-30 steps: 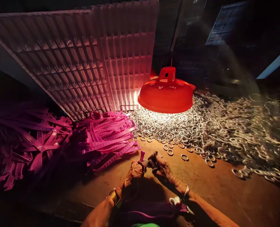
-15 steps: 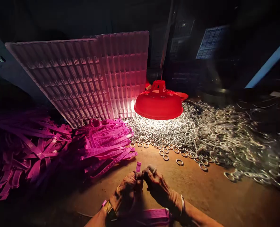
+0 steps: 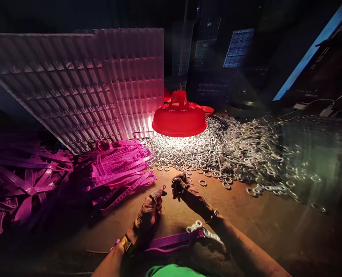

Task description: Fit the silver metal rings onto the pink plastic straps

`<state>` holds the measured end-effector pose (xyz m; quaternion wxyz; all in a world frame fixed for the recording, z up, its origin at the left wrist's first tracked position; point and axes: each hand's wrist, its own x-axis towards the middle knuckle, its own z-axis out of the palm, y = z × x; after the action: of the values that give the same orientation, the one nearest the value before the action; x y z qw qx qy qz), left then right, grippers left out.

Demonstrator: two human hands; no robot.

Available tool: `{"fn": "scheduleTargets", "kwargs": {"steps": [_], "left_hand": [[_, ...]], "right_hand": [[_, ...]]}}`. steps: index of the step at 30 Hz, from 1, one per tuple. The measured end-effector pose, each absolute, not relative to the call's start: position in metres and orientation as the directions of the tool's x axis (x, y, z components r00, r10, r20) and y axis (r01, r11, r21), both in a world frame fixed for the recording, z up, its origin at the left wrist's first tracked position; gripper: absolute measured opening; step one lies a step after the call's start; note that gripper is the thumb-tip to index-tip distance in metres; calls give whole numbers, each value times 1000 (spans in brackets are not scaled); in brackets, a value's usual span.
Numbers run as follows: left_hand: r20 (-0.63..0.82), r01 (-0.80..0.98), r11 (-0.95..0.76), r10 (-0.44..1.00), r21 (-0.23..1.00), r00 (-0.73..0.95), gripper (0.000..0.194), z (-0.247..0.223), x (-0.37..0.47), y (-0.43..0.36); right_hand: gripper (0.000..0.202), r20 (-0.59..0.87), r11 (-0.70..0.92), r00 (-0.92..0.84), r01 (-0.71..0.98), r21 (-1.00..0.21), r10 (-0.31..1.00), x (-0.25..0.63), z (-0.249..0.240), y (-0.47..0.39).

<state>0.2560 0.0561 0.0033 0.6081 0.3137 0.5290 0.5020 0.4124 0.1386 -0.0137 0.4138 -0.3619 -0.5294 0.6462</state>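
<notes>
My left hand is closed on a magenta strap, whose small looped tip sticks out above the thumb. To its right and a little higher, my right hand is closed, its fingers curled at the near edge of the pile of metal rings; what it holds, if anything, is too small to make out. The two hands are apart. Below them, magenta straps lie near my body with several rings at their right end.
A large heap of magenta straps lies at the left, with more straps beyond it. A red lamp hangs low over the rings. Behind the straps leans a ribbed translucent panel. A thin cable runs at the back right.
My hands have parted. The right one has moved up towards the rings, the left slightly left and up. The view has shifted, showing rings beside the near straps and green cloth at the bottom.
</notes>
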Motion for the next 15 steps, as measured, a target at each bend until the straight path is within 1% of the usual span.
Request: {"fn": "scheduleTargets", "kwargs": {"steps": [2, 3, 5, 7, 9, 12, 15], "left_hand": [[-289, -291, 263, 956, 920, -50, 43, 4, 257, 58], [-277, -305, 251, 960, 918, -42, 45, 5, 258, 60], [-283, -327, 257, 959, 910, -35, 49, 4, 261, 64], [-306, -330, 281, 952, 901, -26, 48, 0, 263, 68], [-304, -340, 280, 952, 898, -20, 45, -5, 265, 69], [-300, -387, 276, 954, 880, 1, 42, -14, 265, 68], [-349, -413, 315, 937, 855, -6, 42, -23, 264, 69]], "right_hand": [[24, -64, -144, -404, -171, -975, 913, 413, -18, 135], [21, -70, -142, -395, -155, -978, 916, 412, -20, 133], [14, -51, -95, -363, -105, -990, 930, 409, -23, 130], [11, -2, -31, -340, -81, -996, 941, 403, -24, 128], [11, 41, 21, -324, -64, -998, 945, 398, -23, 128], [18, 45, 49, -314, 6, -999, 948, 393, -22, 128], [23, 70, 95, -298, 72, -993, 952, 396, -20, 127]]}}
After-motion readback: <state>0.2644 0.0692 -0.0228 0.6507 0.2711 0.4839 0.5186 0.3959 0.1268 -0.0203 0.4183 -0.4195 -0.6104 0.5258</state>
